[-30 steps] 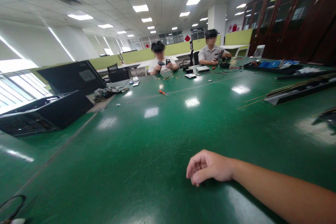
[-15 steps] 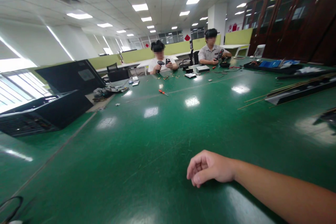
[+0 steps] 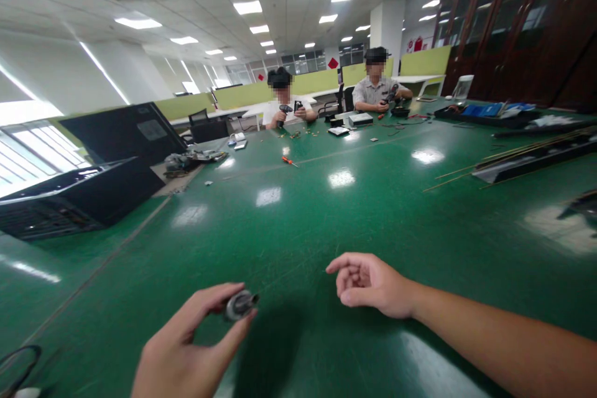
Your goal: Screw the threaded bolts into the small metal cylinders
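My left hand (image 3: 189, 336) is in the lower middle of the head view, raised above the green table (image 3: 224, 242). Its thumb and fingers pinch a small round grey metal part (image 3: 239, 305) with a short piece sticking out at one end; its exact kind is not clear. To the right, my right hand (image 3: 368, 286) rests with its wrist on or close to the tabletop. Its index finger points out, the others curl loosely, and nothing lies between them. A gap of bare table separates the two hands.
An orange-handled screwdriver (image 3: 289, 161) lies farther back. At left stands an open black computer case (image 3: 116, 196). Two people sit across the table, holding power drills (image 3: 284, 111). Metal strips and thin rods (image 3: 508, 165) lie at right; a black cable (image 3: 28, 354) is at bottom left.
My left hand has come into view from below with the round metal part in its fingers. My right hand has risen slightly and its index finger has stretched out.
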Demonstrator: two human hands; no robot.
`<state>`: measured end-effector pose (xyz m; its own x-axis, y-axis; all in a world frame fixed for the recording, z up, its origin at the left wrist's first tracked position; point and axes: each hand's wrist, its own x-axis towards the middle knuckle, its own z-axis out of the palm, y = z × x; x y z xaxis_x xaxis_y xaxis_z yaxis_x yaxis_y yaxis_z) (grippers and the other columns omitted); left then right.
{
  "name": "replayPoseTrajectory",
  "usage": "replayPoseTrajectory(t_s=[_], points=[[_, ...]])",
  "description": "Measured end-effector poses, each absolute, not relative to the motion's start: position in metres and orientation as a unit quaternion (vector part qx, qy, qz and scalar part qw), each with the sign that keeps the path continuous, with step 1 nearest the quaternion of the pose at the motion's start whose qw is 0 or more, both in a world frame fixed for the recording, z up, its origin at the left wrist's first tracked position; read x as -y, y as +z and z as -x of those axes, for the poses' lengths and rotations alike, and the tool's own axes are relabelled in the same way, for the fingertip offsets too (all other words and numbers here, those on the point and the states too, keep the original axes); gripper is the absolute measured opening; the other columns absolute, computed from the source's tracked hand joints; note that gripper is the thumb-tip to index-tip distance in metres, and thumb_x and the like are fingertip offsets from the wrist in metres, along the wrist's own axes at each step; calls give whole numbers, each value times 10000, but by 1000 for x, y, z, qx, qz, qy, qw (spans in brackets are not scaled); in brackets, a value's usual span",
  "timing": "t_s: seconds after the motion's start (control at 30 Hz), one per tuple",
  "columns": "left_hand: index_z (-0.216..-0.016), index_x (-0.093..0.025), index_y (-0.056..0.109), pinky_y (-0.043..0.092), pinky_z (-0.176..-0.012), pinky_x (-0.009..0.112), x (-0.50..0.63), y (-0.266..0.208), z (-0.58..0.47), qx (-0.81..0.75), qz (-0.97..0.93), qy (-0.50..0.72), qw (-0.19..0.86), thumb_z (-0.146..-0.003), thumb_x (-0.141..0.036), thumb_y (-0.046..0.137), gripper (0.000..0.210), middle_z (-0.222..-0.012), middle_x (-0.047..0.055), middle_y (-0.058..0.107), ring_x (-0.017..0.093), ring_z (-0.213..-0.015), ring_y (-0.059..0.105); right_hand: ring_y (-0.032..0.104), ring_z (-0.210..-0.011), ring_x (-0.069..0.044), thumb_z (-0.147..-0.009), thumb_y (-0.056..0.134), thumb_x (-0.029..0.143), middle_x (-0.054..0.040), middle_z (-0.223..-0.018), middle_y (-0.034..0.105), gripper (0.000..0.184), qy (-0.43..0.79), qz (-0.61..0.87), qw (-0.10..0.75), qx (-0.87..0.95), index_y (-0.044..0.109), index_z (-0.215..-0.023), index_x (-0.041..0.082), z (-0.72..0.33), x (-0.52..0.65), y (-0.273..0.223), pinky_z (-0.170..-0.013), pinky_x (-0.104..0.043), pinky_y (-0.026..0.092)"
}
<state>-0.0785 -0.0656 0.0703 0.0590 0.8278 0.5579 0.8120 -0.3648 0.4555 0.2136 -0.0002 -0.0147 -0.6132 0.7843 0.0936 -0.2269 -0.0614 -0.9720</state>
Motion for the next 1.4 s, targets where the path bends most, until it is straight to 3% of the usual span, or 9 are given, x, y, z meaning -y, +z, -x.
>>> replayPoseTrajectory(t_s=[0.1,0.27,0.4,0.57,0.73,0.9,1.4], points=[[-989,-261,714,545,-805,304,28,61,36,-523,-763,374,70,-776,-328,758,227,-957,9,721,196,-866,681,543,-702,-89,-738,755,184,-12,-934,593,520,590,303,436,608,554,-1217,168,-215,-3,-15,-681,-253,443],[-1035,-246,721,526,-807,311,0,28,-8,-468,-788,353,190,-805,-200,704,235,-957,29,706,190,-886,671,547,-705,-91,-703,682,103,-13,-1027,551,615,554,374,447,594,479,-1271,224,-212,-6,-20,-663,-253,457],[-1061,-255,707,524,-769,287,5,10,-4,-447,-801,310,250,-778,-178,735,294,-948,20,717,181,-858,678,557,-737,-119,-695,666,60,-9,-951,608,424,490,397,387,672,608,-1092,197,-211,-1,-12,-691,-261,464],[-1099,-271,677,530,-807,286,5,5,0,-470,-777,329,259,-721,-141,778,412,-993,5,735,181,-886,690,586,-804,-155,-709,679,69,-13,-922,624,360,443,411,356,713,663,-1044,200,-212,4,-3,-735,-276,474],[-955,-257,700,520,-738,260,3,7,-3,-462,-775,328,280,-728,-140,775,266,-890,-13,728,163,-810,678,582,-754,-146,-751,701,125,-2,-873,639,250,449,431,339,705,691,-987,206,-213,3,-2,-686,-257,452],[-955,-253,701,511,-725,263,5,9,-2,-456,-774,325,297,-737,-151,774,252,-871,-9,724,163,-793,674,595,-753,-144,-829,675,184,3,-820,655,103,444,435,321,715,721,-917,211,-214,2,3,-674,-254,424],[-973,-253,699,498,-733,258,4,9,-3,-446,-774,313,321,-748,-131,766,264,-888,-15,717,154,-807,666,570,-732,-140,-788,700,156,10,-791,634,87,437,431,319,722,694,-866,193,-215,2,2,-673,-251,417]])
